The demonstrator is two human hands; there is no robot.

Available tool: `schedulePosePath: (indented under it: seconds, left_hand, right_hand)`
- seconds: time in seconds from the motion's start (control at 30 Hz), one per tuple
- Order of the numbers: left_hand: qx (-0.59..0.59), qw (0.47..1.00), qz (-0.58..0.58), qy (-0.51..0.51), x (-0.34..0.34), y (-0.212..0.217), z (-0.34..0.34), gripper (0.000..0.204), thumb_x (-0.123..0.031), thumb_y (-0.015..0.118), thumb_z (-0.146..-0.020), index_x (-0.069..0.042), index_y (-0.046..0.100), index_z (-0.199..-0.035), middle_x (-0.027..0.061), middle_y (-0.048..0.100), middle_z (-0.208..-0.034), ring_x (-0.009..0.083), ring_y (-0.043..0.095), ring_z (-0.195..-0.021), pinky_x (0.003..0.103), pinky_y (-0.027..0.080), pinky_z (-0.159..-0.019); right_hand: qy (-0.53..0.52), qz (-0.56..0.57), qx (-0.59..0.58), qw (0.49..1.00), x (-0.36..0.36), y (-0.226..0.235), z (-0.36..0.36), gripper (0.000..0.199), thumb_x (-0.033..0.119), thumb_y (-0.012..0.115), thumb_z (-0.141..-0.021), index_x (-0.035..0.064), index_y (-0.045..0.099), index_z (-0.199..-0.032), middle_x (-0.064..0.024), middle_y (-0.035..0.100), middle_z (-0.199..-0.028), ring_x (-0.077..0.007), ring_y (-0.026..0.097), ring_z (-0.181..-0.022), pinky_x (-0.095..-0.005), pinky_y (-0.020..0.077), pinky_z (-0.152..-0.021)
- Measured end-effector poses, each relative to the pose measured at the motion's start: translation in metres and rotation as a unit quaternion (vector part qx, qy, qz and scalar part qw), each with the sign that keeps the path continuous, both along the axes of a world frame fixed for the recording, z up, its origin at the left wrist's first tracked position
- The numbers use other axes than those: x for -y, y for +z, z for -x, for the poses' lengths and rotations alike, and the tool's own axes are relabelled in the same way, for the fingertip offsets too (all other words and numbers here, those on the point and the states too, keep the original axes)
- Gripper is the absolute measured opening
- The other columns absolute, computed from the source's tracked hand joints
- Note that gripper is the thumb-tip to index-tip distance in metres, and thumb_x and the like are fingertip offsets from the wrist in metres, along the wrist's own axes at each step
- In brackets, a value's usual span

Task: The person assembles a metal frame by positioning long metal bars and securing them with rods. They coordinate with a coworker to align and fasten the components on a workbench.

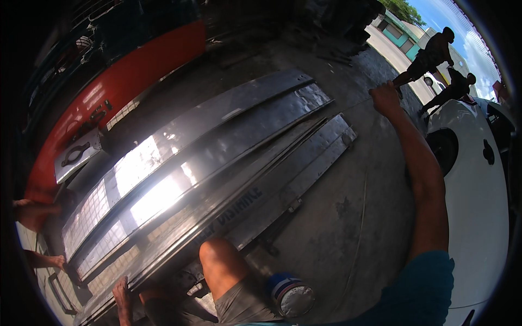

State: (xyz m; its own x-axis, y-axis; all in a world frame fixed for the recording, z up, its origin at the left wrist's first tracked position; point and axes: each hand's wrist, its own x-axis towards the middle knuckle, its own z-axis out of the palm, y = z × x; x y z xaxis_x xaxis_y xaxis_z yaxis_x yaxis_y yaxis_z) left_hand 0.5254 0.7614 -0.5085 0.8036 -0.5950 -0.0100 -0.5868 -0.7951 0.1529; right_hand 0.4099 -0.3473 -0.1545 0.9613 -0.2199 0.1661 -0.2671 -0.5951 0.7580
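The long metal panel [288, 182] with dark lettering lies low over the concrete floor [337, 233], just in front of the person's bare knee [220, 255]. Its long axis runs diagonally, from the lower left up toward the right, its far end pointing toward the bright street side. The left hand [122, 298] touches the near edge at the lower-left end; whether its fingers close around that edge cannot be told. The right hand [386, 99], on an outstretched arm beyond the far end, is curled closed; whether it grips the thin line beside it is unclear. Broad metal sheets [215, 127] lie alongside, roughly parallel. A paint can [293, 298] stands near the knee, a white car [473, 217] to the right, an orange-red body panel [125, 76] at upper left.
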Motion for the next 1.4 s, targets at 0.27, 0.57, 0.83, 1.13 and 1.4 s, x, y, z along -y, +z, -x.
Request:
schedulePosePath:
  seconds: [0.27, 0.57, 0.83, 1.13, 1.4]
  left_hand:
    - [-0.014, 1.000, -0.007, 0.011, 0.017, 0.006, 0.004, 0.045, 0.005, 0.061, -0.081, 0.001, 0.063, -0.126, 0.0224, 0.070, -0.119, 0.0416, 0.066, -0.112, 0.050, 0.050, -0.097]
    - [0.013, 1.000, 0.017, -0.023, -0.011, -0.007, -0.015, 0.064, -0.006, 0.080, -0.072, -0.008, 0.060, -0.133, 0.0130, 0.066, -0.128, 0.0343, 0.062, -0.117, 0.046, 0.047, -0.098]
    - [0.015, 0.999, 0.038, -0.020, 0.001, -0.005, -0.056, 0.040, -0.002, 0.061, -0.082, -0.011, 0.067, -0.120, 0.0176, 0.072, -0.099, 0.0399, 0.067, -0.091, 0.051, 0.052, -0.081]
    - [-0.073, 0.995, -0.032, 0.065, 0.060, 0.048, -0.034, 0.018, -0.018, 0.073, -0.079, -0.007, 0.062, -0.087, 0.0213, 0.068, -0.079, 0.0438, 0.068, -0.079, 0.054, 0.051, -0.068]
    - [-0.018, 0.998, 0.061, 0.027, 0.052, 0.041, -0.031, 0.010, -0.012, 0.062, -0.081, -0.003, 0.059, -0.076, 0.0225, 0.068, -0.077, 0.0442, 0.068, -0.075, 0.054, 0.052, -0.067]
  right_hand:
    - [-0.012, -0.011, -0.021, 1.000, -0.015, 0.021, 0.007, 0.018, 0.005, 0.067, -0.071, 0.0129, 0.076, -0.085, -0.0128, 0.068, -0.075, -0.0305, 0.068, -0.083, -0.0456, 0.0436, -0.091]
    - [0.044, -0.114, -0.051, 0.991, -0.220, 0.074, -0.028, 0.009, 0.012, 0.067, -0.069, 0.0081, 0.071, -0.076, -0.0142, 0.065, -0.072, -0.0338, 0.066, -0.078, -0.0470, 0.0444, -0.085]
    - [0.113, -0.181, -0.133, 0.968, -0.386, 0.091, -0.048, 0.006, 0.014, 0.067, -0.082, 0.0088, 0.069, -0.085, -0.0119, 0.062, -0.072, -0.0328, 0.064, -0.074, -0.0461, 0.0467, -0.075]
    - [0.200, -0.132, -0.096, 0.966, -0.461, 0.094, -0.009, 0.010, 0.017, 0.076, -0.081, 0.0095, 0.070, -0.083, -0.0080, 0.060, -0.069, -0.0283, 0.065, -0.069, -0.0448, 0.0485, -0.067]
    - [0.256, -0.125, -0.061, 0.957, -0.552, 0.085, 0.009, 0.011, 0.017, 0.077, -0.079, 0.0102, 0.069, -0.078, -0.0072, 0.060, -0.065, -0.0258, 0.064, -0.064, -0.0426, 0.0486, -0.067]
